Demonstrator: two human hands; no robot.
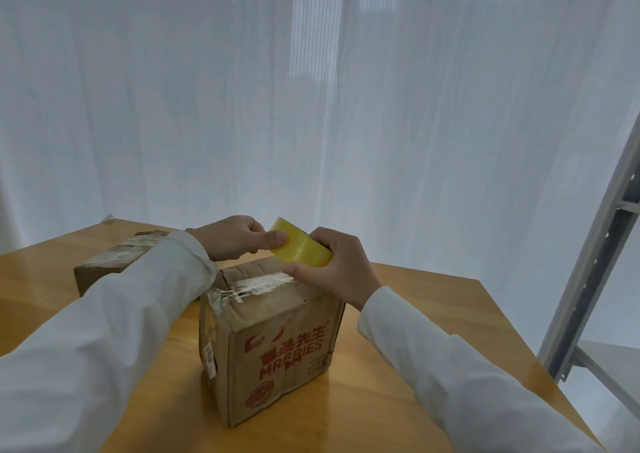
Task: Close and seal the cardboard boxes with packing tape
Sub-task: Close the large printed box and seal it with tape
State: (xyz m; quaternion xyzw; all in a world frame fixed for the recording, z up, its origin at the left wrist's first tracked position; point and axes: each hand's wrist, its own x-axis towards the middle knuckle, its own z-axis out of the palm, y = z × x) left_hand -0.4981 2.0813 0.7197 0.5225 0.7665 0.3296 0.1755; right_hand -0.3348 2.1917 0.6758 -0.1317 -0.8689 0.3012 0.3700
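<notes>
A brown cardboard box with red print stands on the wooden table, its top flaps folded down and old torn tape along the seam. Just above its far top edge is a yellow roll of packing tape. My right hand grips the roll from the right, fingers curled over it and thumb under it. My left hand pinches the roll's left edge between thumb and fingers. Whether a tape end is peeled off cannot be seen.
A second, flatter cardboard box with old tape lies on the table behind and left of my left sleeve. A grey metal shelf upright stands off the table's right edge. White curtains hang behind the table.
</notes>
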